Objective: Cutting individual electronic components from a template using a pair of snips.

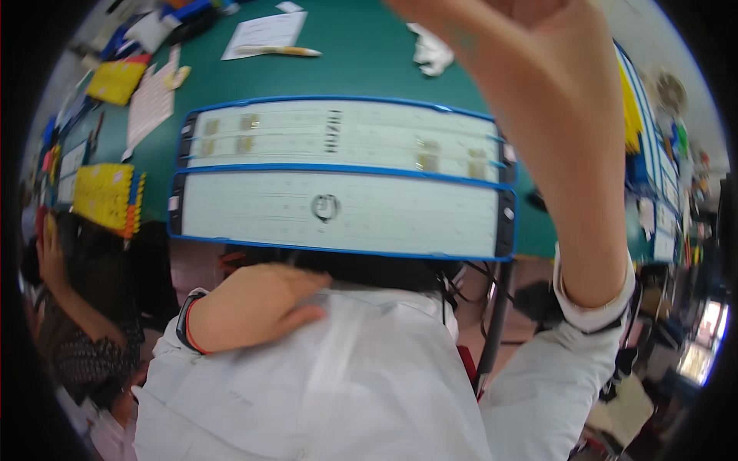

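Two long white panels in blue frames lie one behind the other on the green table. The far panel (292,146) bears several small yellowish patches and dark print. On the near panel (400,217) there is a round dark mark. My left hand (257,306), with a dark band and a red cord at its wrist, is against the front of my white garment, just below the near panel. Its fingers are stretched out with the thumb apart, and nothing shows in them. My right hand (538,11) is raised above the table, its fingers cut off by the upper edge.
Beyond the panels lie a white paper (265,32), a pen (296,51) and a crumpled white tissue (432,54). Yellow containers (104,192) and a pinkish sheet (151,107) are at left, near another person's arm (84,307). More blue-edged panels (653,180) stand at right.
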`<state>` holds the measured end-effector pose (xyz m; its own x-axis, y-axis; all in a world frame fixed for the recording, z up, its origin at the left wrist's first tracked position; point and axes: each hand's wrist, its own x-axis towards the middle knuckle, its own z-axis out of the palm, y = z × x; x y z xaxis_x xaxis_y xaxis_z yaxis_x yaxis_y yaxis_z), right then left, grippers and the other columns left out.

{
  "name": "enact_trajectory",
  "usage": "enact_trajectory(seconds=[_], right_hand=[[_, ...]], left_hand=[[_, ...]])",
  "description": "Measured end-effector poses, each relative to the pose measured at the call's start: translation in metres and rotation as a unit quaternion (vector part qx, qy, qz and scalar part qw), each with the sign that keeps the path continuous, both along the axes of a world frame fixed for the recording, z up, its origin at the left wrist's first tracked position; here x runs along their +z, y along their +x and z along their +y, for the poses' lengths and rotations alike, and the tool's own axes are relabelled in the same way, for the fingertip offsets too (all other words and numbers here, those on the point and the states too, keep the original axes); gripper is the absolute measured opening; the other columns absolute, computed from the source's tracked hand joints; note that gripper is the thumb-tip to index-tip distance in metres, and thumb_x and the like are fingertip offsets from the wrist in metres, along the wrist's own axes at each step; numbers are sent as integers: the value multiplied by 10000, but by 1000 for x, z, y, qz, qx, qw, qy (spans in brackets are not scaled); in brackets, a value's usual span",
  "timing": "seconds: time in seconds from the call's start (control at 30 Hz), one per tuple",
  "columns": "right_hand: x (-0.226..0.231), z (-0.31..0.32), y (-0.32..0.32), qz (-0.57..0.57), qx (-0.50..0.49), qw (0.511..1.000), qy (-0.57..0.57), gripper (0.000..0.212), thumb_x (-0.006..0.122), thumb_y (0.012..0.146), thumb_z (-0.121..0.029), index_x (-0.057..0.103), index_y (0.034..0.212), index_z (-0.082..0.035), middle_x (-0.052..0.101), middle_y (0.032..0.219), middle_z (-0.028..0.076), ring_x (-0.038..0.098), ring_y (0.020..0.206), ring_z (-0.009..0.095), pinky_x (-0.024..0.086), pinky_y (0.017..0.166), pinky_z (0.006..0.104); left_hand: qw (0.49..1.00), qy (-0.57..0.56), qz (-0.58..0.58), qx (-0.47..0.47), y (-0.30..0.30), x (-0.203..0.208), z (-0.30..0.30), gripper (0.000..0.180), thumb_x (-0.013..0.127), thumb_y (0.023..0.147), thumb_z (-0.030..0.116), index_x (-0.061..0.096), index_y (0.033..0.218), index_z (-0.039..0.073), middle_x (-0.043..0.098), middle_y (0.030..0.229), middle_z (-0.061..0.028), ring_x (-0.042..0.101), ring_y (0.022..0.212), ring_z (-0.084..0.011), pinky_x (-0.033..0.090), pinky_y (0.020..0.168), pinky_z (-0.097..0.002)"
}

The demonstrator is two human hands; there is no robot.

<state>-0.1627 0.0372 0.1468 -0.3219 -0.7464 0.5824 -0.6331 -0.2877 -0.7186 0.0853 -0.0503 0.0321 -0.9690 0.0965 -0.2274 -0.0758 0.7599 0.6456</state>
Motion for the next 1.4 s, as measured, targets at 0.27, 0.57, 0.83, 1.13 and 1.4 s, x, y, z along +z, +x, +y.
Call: enact_trajectory(seconds=[0.27, 0.57, 0.83, 1.13, 1.4], right_hand=[[-25, -65, 17, 31, 105, 980, 164, 166, 699, 815, -145, 669, 888, 1, 672, 849, 50, 606, 822, 120, 443, 837, 249], [-59, -122, 35, 44, 203, 939, 275, 139, 678, 799, -98, 657, 861, 25, 674, 798, 109, 651, 770, 195, 499, 769, 300], [-111, -182, 56, -50, 197, 917, 342, 145, 675, 806, -117, 673, 862, 17, 673, 736, 69, 593, 626, 112, 459, 576, 236], [-123, -204, 69, -73, 193, 895, 396, 132, 692, 784, -109, 684, 826, 16, 657, 699, 32, 560, 595, 63, 428, 543, 208], [-121, -208, 69, -42, 194, 897, 396, 132, 699, 771, -102, 687, 815, 22, 650, 672, 37, 564, 594, 62, 431, 544, 205]], left_hand=[[725, -276, 259, 576, -2, -3, -74, 334, 561, 934, 217, 589, 1183, -5, 628, 1097, -195, 601, 990, -299, 457, 854, -323], [728, -199, 252, 606, -4, -48, -105, 424, 523, 947, 230, 485, 1309, 14, 567, 1207, -184, 472, 1098, -317, 351, 971, -400], [761, -185, 233, 577, -12, -43, -102, 464, 562, 886, 161, 464, 1319, 25, 571, 1247, -120, 482, 973, -310, 378, 882, -418], [744, -166, 194, 617, -15, -39, -100, 471, 582, 852, 72, 470, 1303, -3, 603, 1170, -112, 483, 952, -293, 388, 844, -407], [731, -155, 216, 628, -16, -39, -102, 414, 564, 849, 29, 525, 1261, 10, 628, 1078, -115, 455, 852, -274, 385, 822, -368]])
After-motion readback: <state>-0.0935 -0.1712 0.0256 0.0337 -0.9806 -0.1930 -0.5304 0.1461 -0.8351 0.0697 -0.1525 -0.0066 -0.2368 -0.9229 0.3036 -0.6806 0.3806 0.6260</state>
